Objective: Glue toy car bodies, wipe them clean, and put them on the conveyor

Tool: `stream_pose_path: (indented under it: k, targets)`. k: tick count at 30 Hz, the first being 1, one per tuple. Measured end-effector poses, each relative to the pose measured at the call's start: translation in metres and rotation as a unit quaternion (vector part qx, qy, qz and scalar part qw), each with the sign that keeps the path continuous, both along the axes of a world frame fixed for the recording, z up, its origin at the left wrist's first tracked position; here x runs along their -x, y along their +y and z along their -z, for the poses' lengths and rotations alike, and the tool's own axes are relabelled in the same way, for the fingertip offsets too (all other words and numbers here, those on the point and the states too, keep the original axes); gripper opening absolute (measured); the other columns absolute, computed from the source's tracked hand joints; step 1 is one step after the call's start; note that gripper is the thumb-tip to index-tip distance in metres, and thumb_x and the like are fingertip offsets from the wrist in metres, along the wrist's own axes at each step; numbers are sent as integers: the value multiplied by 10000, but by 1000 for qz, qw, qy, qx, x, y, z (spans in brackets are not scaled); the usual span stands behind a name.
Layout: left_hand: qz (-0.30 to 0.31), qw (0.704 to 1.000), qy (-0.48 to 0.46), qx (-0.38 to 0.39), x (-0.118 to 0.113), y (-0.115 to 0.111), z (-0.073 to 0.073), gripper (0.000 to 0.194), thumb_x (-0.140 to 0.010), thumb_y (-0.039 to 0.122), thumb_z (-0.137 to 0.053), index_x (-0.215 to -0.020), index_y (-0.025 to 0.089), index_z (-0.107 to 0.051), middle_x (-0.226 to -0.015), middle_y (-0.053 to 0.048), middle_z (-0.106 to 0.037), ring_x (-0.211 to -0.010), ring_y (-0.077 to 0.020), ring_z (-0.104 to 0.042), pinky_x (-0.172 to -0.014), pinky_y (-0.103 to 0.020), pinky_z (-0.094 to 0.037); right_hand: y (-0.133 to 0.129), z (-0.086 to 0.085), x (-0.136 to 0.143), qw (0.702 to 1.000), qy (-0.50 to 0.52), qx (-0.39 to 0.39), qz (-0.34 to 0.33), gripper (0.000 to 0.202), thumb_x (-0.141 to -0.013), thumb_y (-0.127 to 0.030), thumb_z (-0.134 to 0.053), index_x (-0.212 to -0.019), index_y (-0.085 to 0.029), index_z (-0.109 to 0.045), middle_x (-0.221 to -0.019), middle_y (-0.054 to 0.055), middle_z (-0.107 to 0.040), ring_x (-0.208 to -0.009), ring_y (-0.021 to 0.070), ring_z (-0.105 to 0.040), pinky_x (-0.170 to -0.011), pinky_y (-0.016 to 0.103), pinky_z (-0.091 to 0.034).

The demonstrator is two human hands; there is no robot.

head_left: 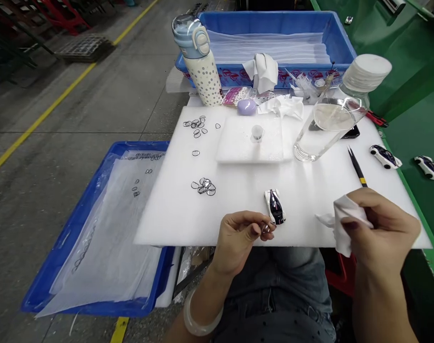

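My left hand [243, 238] pinches a small clear piece [265, 228] at the front edge of the white foam board [167, 209]. Just beyond its fingertips lies a white and dark toy car [275, 206]. On the right, my right hand [377, 224] is closed on a white tissue [345, 221], whose loose end hangs toward the board. Black-tipped tweezers [357, 166] rest behind my right hand. Two clusters of thin dark-rimmed rings [204, 186] lie on the board's left side. A small cup [257, 133] stands on a raised foam block [231, 143].
A bottle of clear liquid [324, 124] and a dotted flask [204, 78] stand toward the back. Behind them is a blue bin [274, 21]. A blue tray [88, 190] with sheets sits at the left. More toy cars [385, 156] lie at the right edge.
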State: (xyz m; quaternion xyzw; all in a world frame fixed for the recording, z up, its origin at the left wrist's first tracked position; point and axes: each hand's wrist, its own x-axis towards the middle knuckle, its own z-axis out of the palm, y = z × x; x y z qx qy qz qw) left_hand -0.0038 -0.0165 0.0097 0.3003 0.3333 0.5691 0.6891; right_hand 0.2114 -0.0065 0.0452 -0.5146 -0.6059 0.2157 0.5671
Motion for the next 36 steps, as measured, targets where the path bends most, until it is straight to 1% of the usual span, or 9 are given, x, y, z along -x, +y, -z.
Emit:
stream_pose_path:
  k: [2, 4, 6, 8, 9, 11, 17, 25, 36]
  targets:
    - [-29, 995, 90, -35, 2, 0, -1, 166, -744, 386, -863, -835, 260, -803, -742, -19, -768, -641, -136, -726, -614, -190, -622, 1, 7, -3, 996, 12, 83, 24, 169, -755, -285, -815, -864, -228, -698, -779, 19, -669, -645, 165, -583, -502, 269, -425]
    - [-95, 954, 258, -121, 3, 1, -1, 118, -786, 275, -838, -893, 252, -793, -817, -15, -777, -723, -160, -740, -677, -246, -643, 2, 10, -1, 987, 2, 159, 1, 115, -815, -263, -754, -892, -222, -679, -849, 32, -706, -731, 177, -646, -573, 262, -483]
    - [-162, 852, 436, -242, 0, 3, 0, 148, -817, 158, -795, -948, 223, -772, -875, -24, -775, -777, -174, -735, -709, -283, -638, 3, 10, 3, 978, -20, 203, -47, 69, -883, -279, -672, -874, -214, -652, -784, 21, -693, -710, 166, -650, -588, 250, -493]
    - [-193, 743, 544, -339, -5, 5, 2, 174, -844, 102, -748, -995, 188, -744, -883, -41, -759, -784, -180, -714, -701, -303, -620, 6, 11, 9, 970, -59, 224, -75, 120, -901, -317, -646, -855, -206, -630, -686, -3, -643, -604, 138, -596, -524, 228, -448]
    - [-194, 708, 570, -369, -7, 5, 4, 176, -860, 92, -725, -1015, 176, -730, -883, -48, -748, -782, -180, -700, -696, -309, -611, 7, 12, 12, 967, -81, 228, -83, 140, -906, -335, -638, -860, -203, -629, -672, -8, -632, -575, 129, -571, -504, 224, -427]
    - [-184, 676, 593, -398, -12, 5, 7, 183, -882, 92, -700, -1052, 161, -708, -884, -58, -724, -782, -180, -668, -694, -317, -592, 10, 14, 18, 960, -121, 232, -102, 166, -922, -355, -610, -884, -197, -637, -689, -3, -644, -568, 125, -564, -503, 226, -413]
    - [-144, 669, 616, -391, -15, 4, 11, 176, -897, 136, -704, -1071, 132, -690, -895, -69, -687, -811, -182, -624, -738, -328, -571, 14, 20, 25, 940, -200, 242, -137, 181, -943, -349, -567, -882, -203, -654, -682, -21, -665, -542, 114, -557, -521, 239, -383]
    - [-110, 761, 578, -272, -6, 10, 11, 311, -845, 169, -757, -1150, 135, -702, -1241, -126, -674, -1130, -233, -651, -997, -375, -558, 17, 19, 25, 923, -251, 252, -144, 185, -945, -358, -561, -888, -216, -666, -715, -26, -697, -555, 127, -570, -540, 256, -356]
    - [-108, 770, 575, -255, -8, 11, 10, 253, -852, 164, -737, -1104, 168, -718, -1209, -101, -698, -1106, -233, -656, -966, -422, -575, 17, 21, 27, 925, -251, 249, -135, 247, -959, -416, -552, -868, -215, -663, -650, -38, -660, -528, 116, -546, -521, 241, -329]
